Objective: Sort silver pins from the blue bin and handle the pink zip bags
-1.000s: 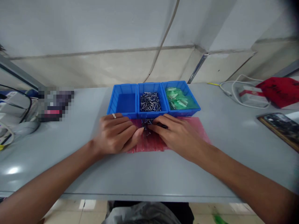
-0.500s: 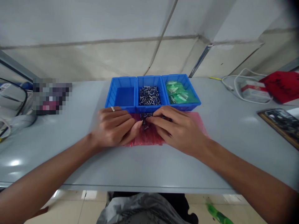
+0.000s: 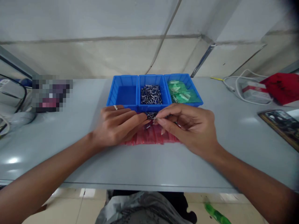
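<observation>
- Nearest you, at the bottom center of the frame, a grey patterned garment [image 3: 140, 210] lies over your lap, and a green object [image 3: 216, 213] lies on the floor to its right.
- Both forearms reach in from the lower corners, resting toward the center of the grey desk [image 3: 149, 168].
- Your left hand [image 3: 116, 126], with a ring on one finger, lies palm down. Its fingers are loosely extended, not visibly gripping, and their tips are just beside the pins.
- Your right hand [image 3: 189, 129] is raised and turned inward. Its thumb and forefinger pinch together at the pins, but whether they have hold of one is too small to tell.
- A small cluster of metal pins [image 3: 151, 115] sits between your hands, at the center of the frame, above a red plastic bag [image 3: 149, 137].
- Just beyond, three blue plastic bins stand side by side: the left one [image 3: 122, 93] shows only its blue floor, the middle one [image 3: 151, 107] holds loose pins [image 3: 151, 95], and the right one [image 3: 195, 93] holds green packets [image 3: 179, 93].
- At upper right are a white box [image 3: 255, 92], a red cloth [image 3: 281, 88], and a dark framed board [image 3: 282, 127].
- At left, a pixelated patch [image 3: 51, 93] hides whatever lies there.
</observation>
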Motion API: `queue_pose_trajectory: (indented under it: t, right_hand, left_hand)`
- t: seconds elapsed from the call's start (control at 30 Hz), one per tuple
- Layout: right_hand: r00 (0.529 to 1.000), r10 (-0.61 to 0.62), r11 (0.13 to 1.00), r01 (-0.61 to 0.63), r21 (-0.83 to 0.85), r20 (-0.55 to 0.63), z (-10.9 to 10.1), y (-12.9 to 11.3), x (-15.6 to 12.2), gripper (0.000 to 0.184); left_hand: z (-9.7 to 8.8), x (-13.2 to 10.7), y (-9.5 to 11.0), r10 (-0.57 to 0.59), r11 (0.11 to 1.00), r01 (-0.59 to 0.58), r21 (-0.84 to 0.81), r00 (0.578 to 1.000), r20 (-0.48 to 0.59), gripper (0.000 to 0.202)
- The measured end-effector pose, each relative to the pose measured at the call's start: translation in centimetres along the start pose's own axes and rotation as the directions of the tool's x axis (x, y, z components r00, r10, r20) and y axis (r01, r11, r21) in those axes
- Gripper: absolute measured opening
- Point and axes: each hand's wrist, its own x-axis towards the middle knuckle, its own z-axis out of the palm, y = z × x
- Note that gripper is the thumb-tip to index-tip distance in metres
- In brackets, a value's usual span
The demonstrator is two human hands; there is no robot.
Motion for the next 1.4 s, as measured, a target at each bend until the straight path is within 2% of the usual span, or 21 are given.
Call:
queue_pose_trajectory:
  t: [0.27,0.33,0.4,0.5,0.57,0.67,0.77,0.93,1.13,1.23,1.4]
  right_hand:
    - [0.997,0.077,0.992,-0.073,0.104,-0.033,0.2,0.0,0.1,0.006]
    - [0.996,0.090,0.991,-0.086,0.107,-0.028,0.1,0.1,0.1,0.005]
    - [0.994,0.101,0.991,-0.097,0.091,-0.038,0.0,0.3,0.0,0.004]
    - [0.992,0.119,0.991,-0.116,0.064,-0.051,-0.3,0.5,0.0,0.007]
    - [0.991,0.126,0.990,-0.123,0.067,-0.052,-0.3,0.5,0.0,0.007]
    - [0.992,0.100,0.992,-0.094,0.080,-0.075,-0.2,0.2,0.0,0.006]
    - [0.992,0.082,0.995,-0.076,0.068,-0.092,-0.2,0.0,0.2,0.006]
    - [0.995,0.060,0.992,-0.050,0.119,-0.085,-0.2,0.0,0.3,0.010]
    - [0.997,0.003,0.978,0.014,0.209,-0.082,-0.1,0.7,0.3,0.012]
    - [0.997,0.011,0.977,0.007,0.214,-0.081,-0.1,1.0,0.3,0.012]
    - [0.976,0.043,0.973,0.007,0.229,-0.213,-0.5,1.0,0.9,0.013]
  left_hand:
    - [-0.2,0.1,0.2,-0.029,0.998,0.028,-0.051,0.999,-0.024,0.007]
    - [-0.2,0.1,0.2,-0.015,0.996,0.013,-0.083,1.000,-0.021,0.010]
    - [-0.1,0.1,0.2,-0.049,0.993,0.045,-0.109,0.998,-0.038,0.015]
    - [0.1,0.1,0.1,-0.090,0.991,0.080,-0.112,0.992,-0.087,0.011]
    - [0.1,0.1,0.1,-0.078,0.992,0.069,-0.107,0.993,-0.084,0.008]
    - [-0.1,0.1,0.2,-0.122,0.987,0.116,-0.110,0.991,-0.053,0.008]
    - [-0.2,0.1,0.2,-0.163,0.982,0.154,-0.105,0.984,-0.076,0.007]
    - [-0.1,0.1,0.2,-0.173,0.981,0.167,-0.101,0.983,-0.061,0.010]
    - [-0.1,-0.1,0.0,-0.159,0.982,0.147,-0.119,0.983,-0.092,0.003]
    - [-0.1,-0.1,0.0,-0.143,0.981,0.126,-0.147,0.984,-0.108,0.014]
    - [-0.1,0.0,0.0,-0.200,0.969,0.180,-0.171,0.973,-0.112,0.024]
